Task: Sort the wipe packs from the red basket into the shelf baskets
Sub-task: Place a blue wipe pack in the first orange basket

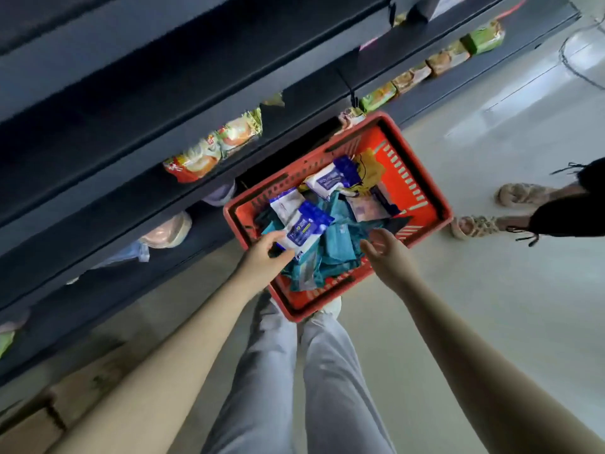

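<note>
Closest to the camera you've got the person's own legs in light grey trousers, standing right over the near corner of the red basket, which sits on the floor. Makes sense: parked at the feet like that, both arms can drop straight in without stretching.

The left hand is down at the near-left side of the pile with its fingers pinched on the lower edge of a blue-and-white wipe pack, thumb looking tucked underneath. That pack lies on top of the heap, so I'd guess it's simply the easiest one to grab first. The right hand hangs above the near-right rim, fingers loosely curled and spread, holding nothing. Looks like it's waiting to take a second pack or steady the basket, but that's my guess.

Under the gripped pack there's a jumble of teal packs, then another white-and-blue pack further in, and something yellow at the far end, too blurry to identify.

The basket is pushed up against the dark shelving, so the carry is short. The shelves hold noodle-looking packets. No shelf baskets I can actually make out. Someone else's sandalled feet are off to the right.
</note>
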A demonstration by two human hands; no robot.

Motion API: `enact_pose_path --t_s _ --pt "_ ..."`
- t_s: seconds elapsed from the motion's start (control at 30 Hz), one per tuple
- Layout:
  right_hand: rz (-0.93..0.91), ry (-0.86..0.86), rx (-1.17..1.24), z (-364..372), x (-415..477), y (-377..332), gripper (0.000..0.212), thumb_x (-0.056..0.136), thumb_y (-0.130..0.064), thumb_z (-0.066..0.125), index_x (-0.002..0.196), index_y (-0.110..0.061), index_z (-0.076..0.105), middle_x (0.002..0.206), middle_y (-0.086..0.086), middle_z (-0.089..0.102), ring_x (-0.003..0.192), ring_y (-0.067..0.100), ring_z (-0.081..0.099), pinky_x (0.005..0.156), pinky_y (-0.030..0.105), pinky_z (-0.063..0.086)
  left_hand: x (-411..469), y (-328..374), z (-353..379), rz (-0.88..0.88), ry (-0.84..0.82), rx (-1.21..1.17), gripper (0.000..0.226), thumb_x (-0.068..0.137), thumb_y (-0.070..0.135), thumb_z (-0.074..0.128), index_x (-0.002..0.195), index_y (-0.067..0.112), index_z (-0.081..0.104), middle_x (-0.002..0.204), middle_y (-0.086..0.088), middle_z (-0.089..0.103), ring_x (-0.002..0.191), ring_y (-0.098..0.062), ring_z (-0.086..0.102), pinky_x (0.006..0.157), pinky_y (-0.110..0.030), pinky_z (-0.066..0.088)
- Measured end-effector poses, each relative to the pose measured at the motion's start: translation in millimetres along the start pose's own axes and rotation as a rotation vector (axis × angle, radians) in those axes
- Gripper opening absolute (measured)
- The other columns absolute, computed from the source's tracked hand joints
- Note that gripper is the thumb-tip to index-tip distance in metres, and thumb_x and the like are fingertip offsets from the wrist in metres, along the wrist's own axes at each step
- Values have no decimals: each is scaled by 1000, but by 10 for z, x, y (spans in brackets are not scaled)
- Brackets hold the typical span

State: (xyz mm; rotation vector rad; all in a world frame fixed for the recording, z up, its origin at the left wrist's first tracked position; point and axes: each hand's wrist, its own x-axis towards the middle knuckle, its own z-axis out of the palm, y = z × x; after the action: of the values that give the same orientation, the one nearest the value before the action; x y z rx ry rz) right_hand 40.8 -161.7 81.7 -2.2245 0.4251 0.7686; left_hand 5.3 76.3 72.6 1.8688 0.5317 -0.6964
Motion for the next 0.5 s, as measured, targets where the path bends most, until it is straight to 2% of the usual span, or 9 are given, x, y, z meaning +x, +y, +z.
enact_pose_path --t_s 0.1,0.2,0.23,0.3,0.37,0.43,0.47,0.5 --pt "40 -111 -122 284 515 138 48 95 -35 59 134 -7 53 133 11 60 118 29 58 96 34 45 502 -63 166 -39 -4 17 56 91 22 66 142 18 44 136 9 44 124 -4 39 98 -18 28" --pt "97 -198 -206 533 864 283 30 95 -39 58 107 -12 54 104 11 62 90 26 57 72 30 38 931 -200 338 -88 44 81 65 89 19 69 145 9 38 147 -4 37 133 -14 38 98 -15 26" --pt "117 -185 -211 588 940 317 28 94 -39 59 100 -13 52 99 10 61 86 25 54 69 30 36 1016 -246 387 -91 68 109 66 88 17 70 145 7 37 147 -9 34 132 -16 38 95 -11 23" --pt "139 -135 -215 650 1053 358 29 89 -40 65 95 -15 51 99 11 64 89 28 57 71 33 40 1103 -303 434 -92 117 158 67 84 18 74 142 8 40 141 -12 33 123 -14 38 91 -8 24" --pt "165 -140 -190 668 1134 378 30 83 -40 71 91 -17 54 92 7 65 84 25 60 64 28 43 1133 -353 447 -77 159 170 68 80 22 78 139 15 43 135 -11 39 120 -18 43 98 -22 36" --pt "228 -154 -81 651 1170 364 27 80 -35 77 85 -18 57 79 -1 61 66 13 56 49 19 38 1136 -380 449 -95 150 130 68 80 24 78 138 16 44 134 -10 46 120 -23 49 101 -40 44" --pt "245 -143 -16 636 1172 352 26 78 -31 79 85 -19 57 77 -4 60 63 10 55 47 16 39 1122 -369 451 -109 138 126 66 80 24 78 137 15 45 133 -9 50 119 -23 51 100 -42 45" --pt "252 -128 40 631 1171 357 27 77 -30 81 89 -19 59 82 -4 62 68 10 59 53 16 45 1125 -394 460 -113 137 131 59 81 24 77 132 13 49 128 -7 52 116 -23 53 97 -40 46"
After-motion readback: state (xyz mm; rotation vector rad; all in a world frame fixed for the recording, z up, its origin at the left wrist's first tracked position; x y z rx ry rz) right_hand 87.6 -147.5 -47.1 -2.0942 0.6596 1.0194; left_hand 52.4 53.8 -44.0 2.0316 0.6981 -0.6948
